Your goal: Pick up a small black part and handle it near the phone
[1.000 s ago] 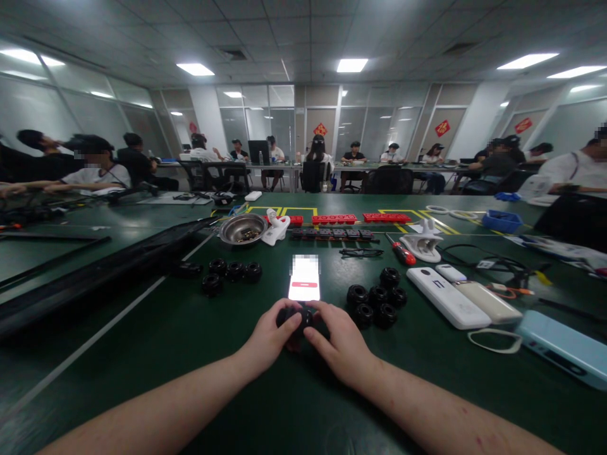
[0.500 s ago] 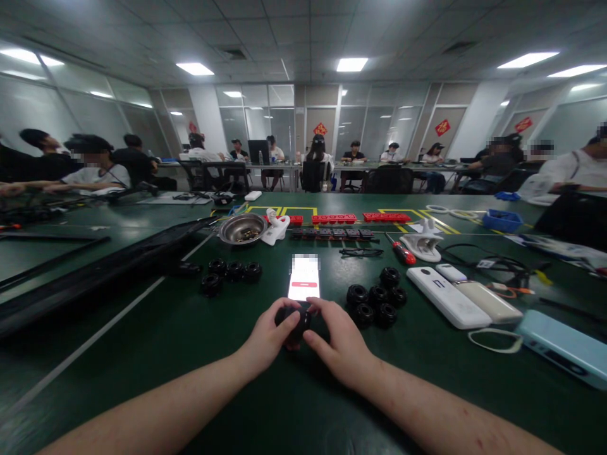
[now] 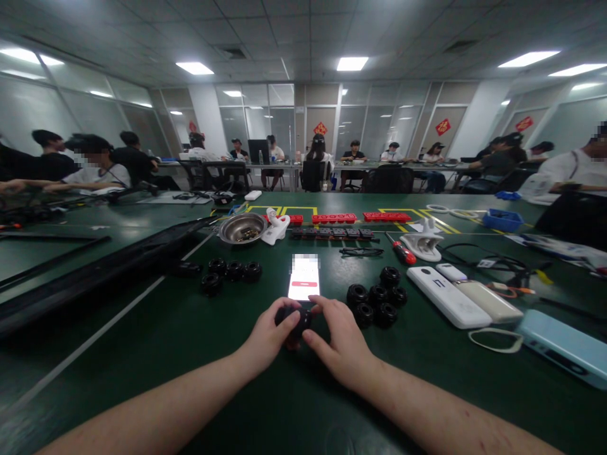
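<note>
My left hand (image 3: 269, 328) grips a black wheel (image 3: 300, 321), its thumb lying across the top. On the wheel's other side is my right hand (image 3: 339, 335), its index fingertip and thumb curved around the near edge. The wheel partly hides the fingers beneath it. Just beyond it lies a phone (image 3: 304, 292) with a lit white screen and a red bar. More black wheels (image 3: 378, 295) are grouped at the right of my hands. Another group of similar wheels (image 3: 234, 270) rests at the left.
Behind the phone are a metal bowl (image 3: 243, 221) with small parts, red trays (image 3: 334, 218), a black strip (image 3: 332, 234) and a screwdriver (image 3: 403, 251). Power banks (image 3: 448, 300) and cables (image 3: 497, 262) lie to the right. Left, a long black panel (image 3: 104, 268); people sit farther off.
My right index fingertip has shifted slightly up and away from the left hand, showing more of the wheel. The left hand stays almost still.
</note>
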`<state>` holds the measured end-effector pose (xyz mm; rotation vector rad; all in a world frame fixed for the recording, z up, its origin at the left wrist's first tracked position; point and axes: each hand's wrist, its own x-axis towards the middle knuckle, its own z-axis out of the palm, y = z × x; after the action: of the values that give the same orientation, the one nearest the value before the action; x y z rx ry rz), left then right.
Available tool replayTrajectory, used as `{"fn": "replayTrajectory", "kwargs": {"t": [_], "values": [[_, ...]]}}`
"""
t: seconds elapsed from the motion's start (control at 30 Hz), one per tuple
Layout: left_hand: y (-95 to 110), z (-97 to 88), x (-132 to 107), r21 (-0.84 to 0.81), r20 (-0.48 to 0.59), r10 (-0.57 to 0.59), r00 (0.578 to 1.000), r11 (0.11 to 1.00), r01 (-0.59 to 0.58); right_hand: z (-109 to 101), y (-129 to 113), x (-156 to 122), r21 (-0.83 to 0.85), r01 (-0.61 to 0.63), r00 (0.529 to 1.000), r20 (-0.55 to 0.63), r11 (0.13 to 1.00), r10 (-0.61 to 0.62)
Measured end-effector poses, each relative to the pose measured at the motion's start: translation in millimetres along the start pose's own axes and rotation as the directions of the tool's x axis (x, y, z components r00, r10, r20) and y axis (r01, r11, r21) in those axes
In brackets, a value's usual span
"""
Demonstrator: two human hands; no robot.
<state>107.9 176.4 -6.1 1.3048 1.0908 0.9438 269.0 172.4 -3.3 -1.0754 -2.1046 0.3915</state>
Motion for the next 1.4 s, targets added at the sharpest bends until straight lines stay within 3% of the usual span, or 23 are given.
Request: {"fn": "replayTrajectory", "kwargs": {"t": [0.07,0.3,0.53,0.8,1.13,1.3,1.4], "values": [[-1.1,-0.1,0.5,0.011,0.017,0.001,1.0,1.0,-0.001,0.8,2.1,1.7,0.0,-0.028,0.999,0.031,1.0,0.028],[-4.0,1.0,5.1,0.014,-0.028,-0.001,1.0,1.0,0.001,1.0,-0.4,1.6,0.022,0.103,0.994,0.034,0.994,-0.104],[0.8,0.5,0.1,0.008,0.003,0.005,1.0,1.0,-0.005,1.2,0.6,0.5,0.017,-0.064,0.996,0.058,0.998,0.063],[-1.9,0.1,5.0,0.024,-0.023,-0.03,0.999,0.999,0.031,2.9,1.3,0.4,0.055,0.087,0.996,0.033,0.995,-0.089],[-1.3,1.0,1.4,0.037,0.013,-0.002,1.0,0.999,0.002,5.0,2.3,-0.4,0.079,-0.117,0.987,0.121,0.99,0.107],[-1.7,0.1,3.1,0.025,-0.006,-0.026,1.0,0.999,0.026,9.2,5.9,-2.4,0.092,-0.01,0.999,0.037,0.996,0.006],[1.0,-0.4,0.9,0.03,0.018,0.02,1.0,0.999,-0.02,6.3,3.0,-2.8,0.074,0.015,0.999,0.038,0.997,-0.018]]}}
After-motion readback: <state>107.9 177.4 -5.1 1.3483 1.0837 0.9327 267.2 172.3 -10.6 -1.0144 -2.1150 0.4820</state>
